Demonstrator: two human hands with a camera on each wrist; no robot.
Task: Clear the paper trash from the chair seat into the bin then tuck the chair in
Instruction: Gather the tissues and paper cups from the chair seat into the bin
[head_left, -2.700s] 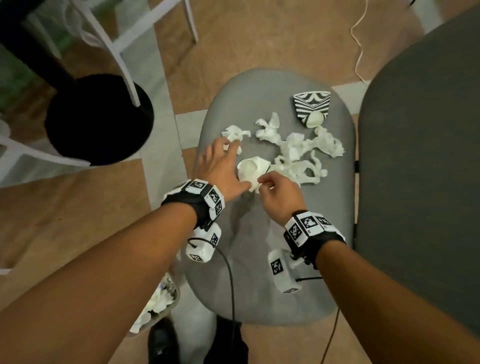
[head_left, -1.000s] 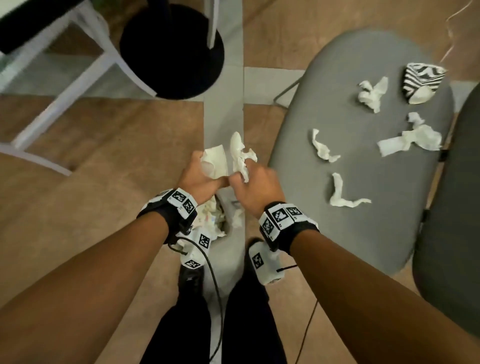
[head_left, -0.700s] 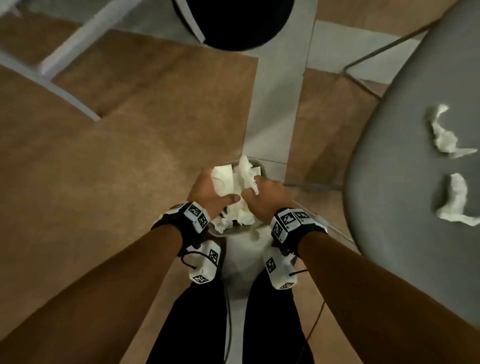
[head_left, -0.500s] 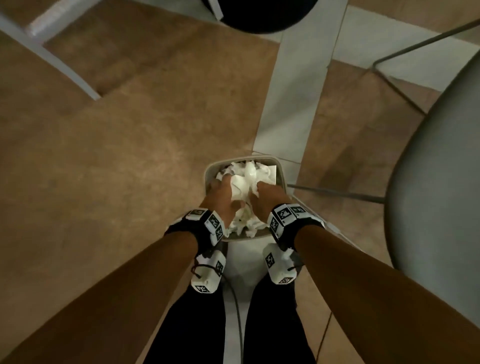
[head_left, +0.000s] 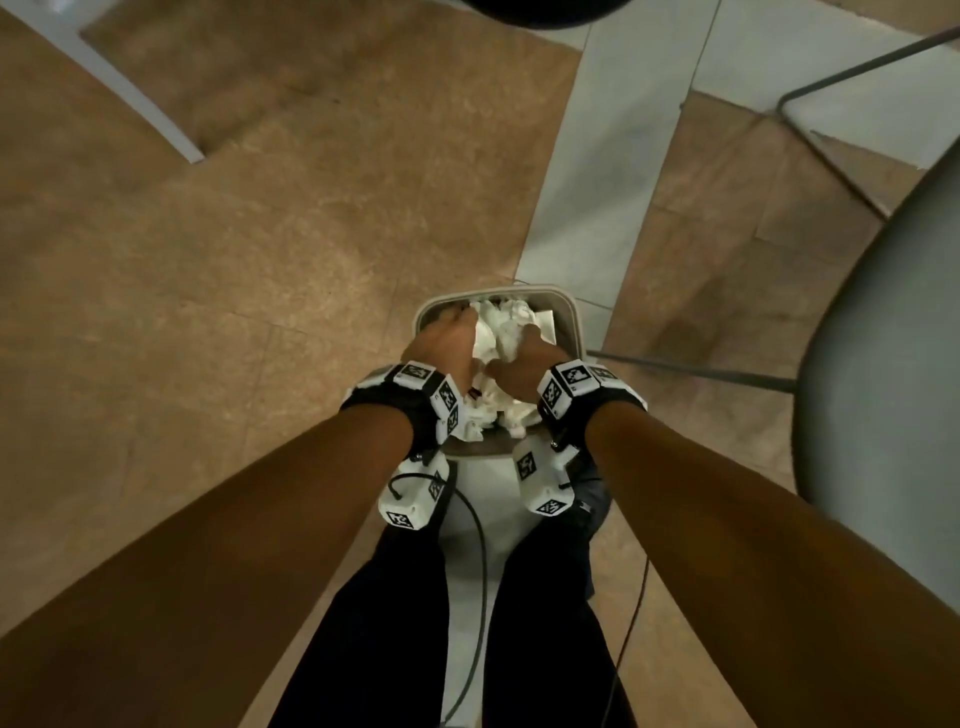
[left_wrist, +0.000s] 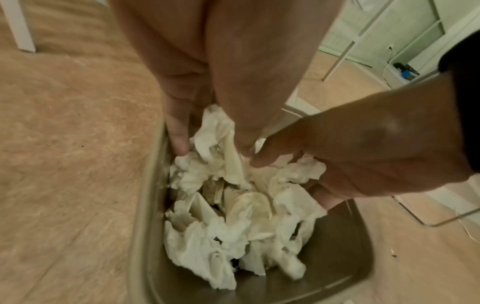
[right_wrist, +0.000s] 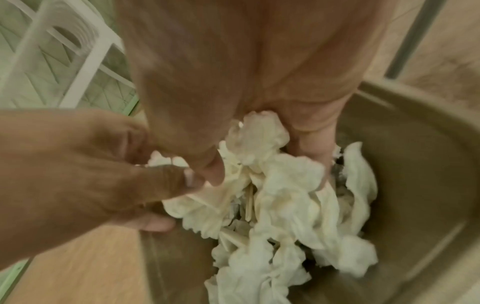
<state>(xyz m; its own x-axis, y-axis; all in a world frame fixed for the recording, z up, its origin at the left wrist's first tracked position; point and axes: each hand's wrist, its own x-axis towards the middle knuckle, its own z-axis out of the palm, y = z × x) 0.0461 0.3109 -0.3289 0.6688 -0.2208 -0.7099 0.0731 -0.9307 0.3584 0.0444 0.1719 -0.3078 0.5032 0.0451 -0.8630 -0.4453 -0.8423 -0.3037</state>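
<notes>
White paper trash (head_left: 501, 332), a second ago carried over the floor, now sits in the bin (head_left: 575, 322); left hand (head_left: 448, 347) and right hand (head_left: 524, 364) still pinch it. Release next; chair seat (head_left: 893, 364) holds more scraps.

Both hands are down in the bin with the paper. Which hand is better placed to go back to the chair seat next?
Probably the right hand: the chair seat lies on its side of the bin, so it need not cross the body. The left hand is on the bin's far side.
</notes>
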